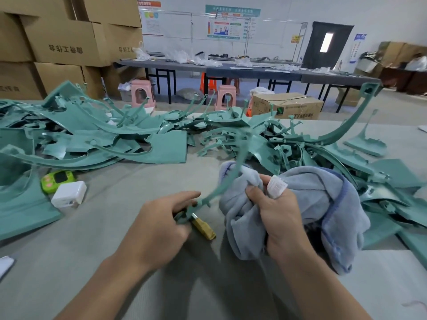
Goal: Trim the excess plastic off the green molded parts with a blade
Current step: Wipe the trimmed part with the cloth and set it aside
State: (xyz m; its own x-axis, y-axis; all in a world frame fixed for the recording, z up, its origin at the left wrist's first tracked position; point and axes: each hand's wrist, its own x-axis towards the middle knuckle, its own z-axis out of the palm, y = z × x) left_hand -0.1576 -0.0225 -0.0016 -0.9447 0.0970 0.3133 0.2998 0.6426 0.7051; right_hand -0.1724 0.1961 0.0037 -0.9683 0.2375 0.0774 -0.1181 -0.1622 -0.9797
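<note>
View: head camera, looking forward and down.
Work surface: grey table (111, 255), with both forearms reaching in from the lower edge.
Left hand (159, 222): grips the lower end of a thin curved green strip (221, 184). The index finger lies extended forward over the strip, and the other fingers are curled in under it.
Green strip: rises from the left hand up and to the right, passing the top edge of the cloth. Its upper part is blurred.
Blade (204, 227): short tool with a yellowish wrapped handle and a metal tip, at the left hand's fingertips just below the strip's end. Cannot tell whether the fingers hold it or it lies on the table.
Right hand (275, 213): fingers curled tight into a bunched blue-grey cloth (323, 204), thumb pressed on the fold beside a white sewn-in label (277, 187).
Cloth: touching the strip at its upper left edge.
Green molded parts (104, 135): a loose pile of panels and curved ribs across the far side of the table, from the left edge to the right.
Small items: a green gadget (57, 180) and a white adapter (69, 195), touching each other, left of the hands.
Background: stacked cardboard boxes (62, 42) upper left, pink stools (141, 93) and long tables (231, 70) beyond.
</note>
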